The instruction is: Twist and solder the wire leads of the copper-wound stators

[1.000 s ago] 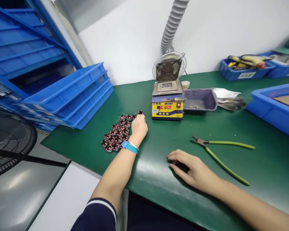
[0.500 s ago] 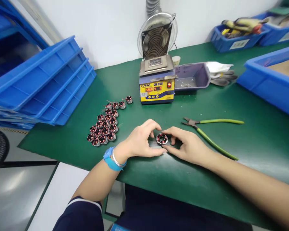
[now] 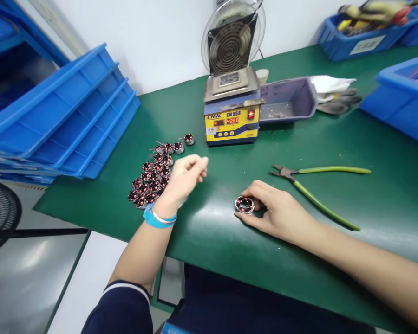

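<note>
A small wound stator [image 3: 244, 204], a metal ring with red copper coils, lies flat on the green desk [image 3: 230, 241]. The right hand [image 3: 282, 213] rests on the desk just at 3 o'clock of it, fingers curled loosely and fingertips touching its rim; it is steadied between them rather than lifted. The left hand [image 3: 184, 178] hovers well apart from that stator, at about 10 o'clock of it, fingers half curled and holding nothing that shows. It hangs just beside the cluster of stators [image 3: 153, 176], which spreads across the desk at 9 o'clock of the hand, the wrist with its blue strap [image 3: 156, 219] overlapping the near edge of the heap. Green-handled cutters [image 3: 320, 190] lie on the desk at 2 o'clock of the right hand, near but not touching. The yellow solder pot [image 3: 231, 121] stands at 12 o'clock of the single stator, with a grey tray [image 3: 289, 99] touching its right side. Stacked blue trays [image 3: 66, 120] sit at the desk's far left.
</note>
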Demonstrator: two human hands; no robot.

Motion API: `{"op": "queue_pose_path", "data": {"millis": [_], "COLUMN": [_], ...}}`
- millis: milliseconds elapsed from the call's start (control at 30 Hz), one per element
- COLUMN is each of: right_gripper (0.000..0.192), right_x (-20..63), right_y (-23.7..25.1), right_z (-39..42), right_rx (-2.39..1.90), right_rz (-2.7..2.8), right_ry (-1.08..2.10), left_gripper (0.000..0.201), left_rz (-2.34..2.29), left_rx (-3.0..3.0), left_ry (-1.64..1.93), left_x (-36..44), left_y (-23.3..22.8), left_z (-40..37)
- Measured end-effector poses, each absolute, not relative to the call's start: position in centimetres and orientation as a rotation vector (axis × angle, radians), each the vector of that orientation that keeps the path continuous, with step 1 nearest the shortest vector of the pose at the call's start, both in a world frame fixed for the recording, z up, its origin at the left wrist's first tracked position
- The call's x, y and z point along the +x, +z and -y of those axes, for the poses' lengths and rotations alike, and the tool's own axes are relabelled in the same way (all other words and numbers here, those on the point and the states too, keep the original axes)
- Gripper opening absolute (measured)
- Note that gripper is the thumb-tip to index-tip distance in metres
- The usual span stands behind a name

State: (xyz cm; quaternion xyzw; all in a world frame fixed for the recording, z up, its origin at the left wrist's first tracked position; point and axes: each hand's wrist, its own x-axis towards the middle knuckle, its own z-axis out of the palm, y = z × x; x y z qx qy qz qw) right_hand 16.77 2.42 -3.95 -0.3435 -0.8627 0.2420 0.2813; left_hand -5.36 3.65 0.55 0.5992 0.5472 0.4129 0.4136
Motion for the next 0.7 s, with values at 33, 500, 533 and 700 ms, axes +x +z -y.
{"op": "queue_pose_path", "data": {"millis": [33, 500, 533, 700], "right_gripper": [0.018, 0.040, 0.040, 0.042], "right_x": [16.8, 17.3, 17.2, 16.5], "right_y": [-4.0, -3.6, -3.7, -4.1], "right_z": [-2.3, -1.8, -1.8, -2.3], "right_rx": [-0.964, -1.082, -1.073, -0.975], "right_rz": [2.299, 1.968, 1.913, 1.666], "right_ry": [0.623, 1.039, 1.093, 1.311], "left_gripper": [0.039, 0.019, 0.018, 0.014], "left_rz": [-1.398, -1.241, -1.239, -1.235], "left_rx": [1.447, 1.217, 1.184, 1.079], "left_ry": [1.096, 0.773, 0.775, 0.796], "left_x": [-5.4, -0.7, -0.6, -0.1], "left_y": [0.8, -2.1, -2.2, -2.0], "left_z": [-3.6, -1.9, -2.0, -2.2]}}
